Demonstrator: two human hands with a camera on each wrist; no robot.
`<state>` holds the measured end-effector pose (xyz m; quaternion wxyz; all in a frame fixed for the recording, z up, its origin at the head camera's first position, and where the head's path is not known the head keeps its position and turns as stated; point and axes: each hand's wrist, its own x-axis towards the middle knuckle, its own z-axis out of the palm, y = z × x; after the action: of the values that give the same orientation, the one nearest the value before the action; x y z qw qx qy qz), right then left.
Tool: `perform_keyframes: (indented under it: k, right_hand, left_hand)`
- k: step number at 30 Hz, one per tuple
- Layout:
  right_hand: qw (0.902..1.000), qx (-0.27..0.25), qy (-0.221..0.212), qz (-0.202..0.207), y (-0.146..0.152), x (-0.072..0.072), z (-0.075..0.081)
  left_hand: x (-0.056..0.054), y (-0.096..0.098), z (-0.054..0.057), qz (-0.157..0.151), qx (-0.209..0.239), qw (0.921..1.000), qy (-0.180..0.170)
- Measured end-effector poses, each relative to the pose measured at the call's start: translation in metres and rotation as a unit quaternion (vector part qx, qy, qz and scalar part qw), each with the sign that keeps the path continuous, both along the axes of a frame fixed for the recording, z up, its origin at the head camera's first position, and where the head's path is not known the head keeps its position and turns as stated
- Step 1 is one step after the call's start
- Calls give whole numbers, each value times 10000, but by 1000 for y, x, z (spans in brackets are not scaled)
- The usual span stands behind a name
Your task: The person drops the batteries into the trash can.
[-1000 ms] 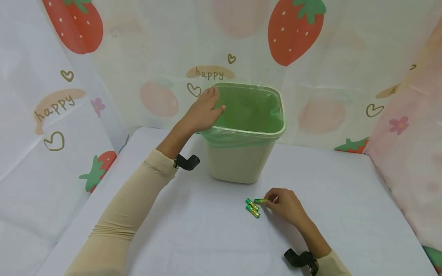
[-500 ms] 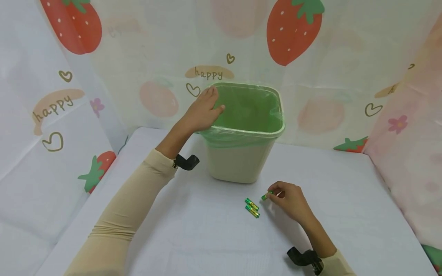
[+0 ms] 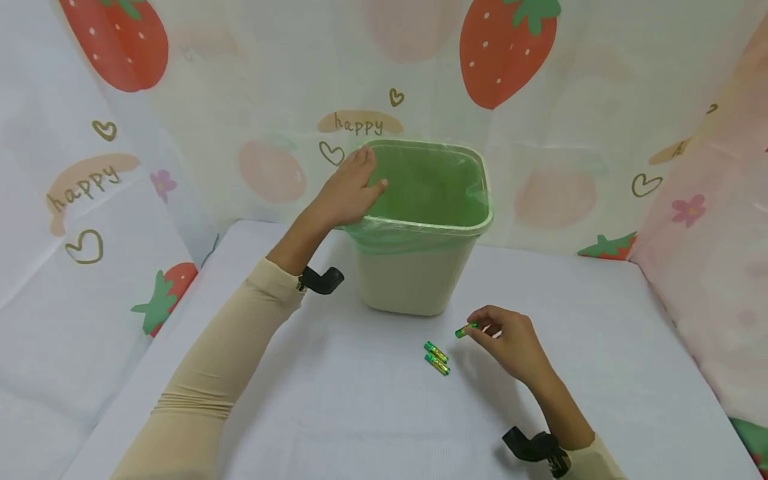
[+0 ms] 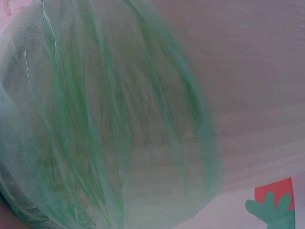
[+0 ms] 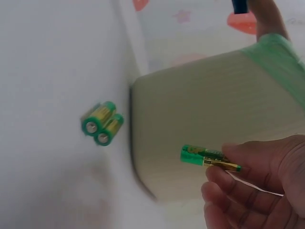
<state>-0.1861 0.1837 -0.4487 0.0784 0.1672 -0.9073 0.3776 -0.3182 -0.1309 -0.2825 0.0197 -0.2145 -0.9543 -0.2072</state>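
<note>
My right hand (image 3: 510, 343) pinches a green and gold battery (image 5: 209, 157) between thumb and fingertips, a little above the white tabletop. Just left of it, two more batteries (image 3: 437, 358) of the same kind lie side by side on the cloth; the right wrist view shows their metal ends. A cream trash bin (image 3: 411, 277) stands behind them, lined with a thin green bag (image 4: 109, 114) folded over the rim. On the bin's left rim rests my left hand (image 3: 348, 190), fingers extended and thumb pointing over the opening. The left wrist view shows mostly the bag's folds.
White cloth (image 3: 360, 400) covers the table. Behind it hangs a backdrop (image 3: 276, 80) printed with strawberries and hearts, with similar side panels left and right. A black wrist camera (image 3: 537, 445) sits on the right wrist, another (image 3: 321, 280) on the left.
My right hand has lifted one battery away from the other two, moving slightly up and to the right and turning it. My left hand stays on the bin's rim.
</note>
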Motion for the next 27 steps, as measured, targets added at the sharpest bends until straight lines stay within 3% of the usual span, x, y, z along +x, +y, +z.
perform_keyframes:
  k: [12, 27]
  right_hand:
    - [9981, -47, 619, 62, -3, 13, 43]
    - [9880, 95, 1506, 331, -9, 23, 98]
  left_hand:
    - [-2, 0, 3, 5, 29, 10000, 4]
    - [-1, 0, -1, 3, 31, 10000, -41]
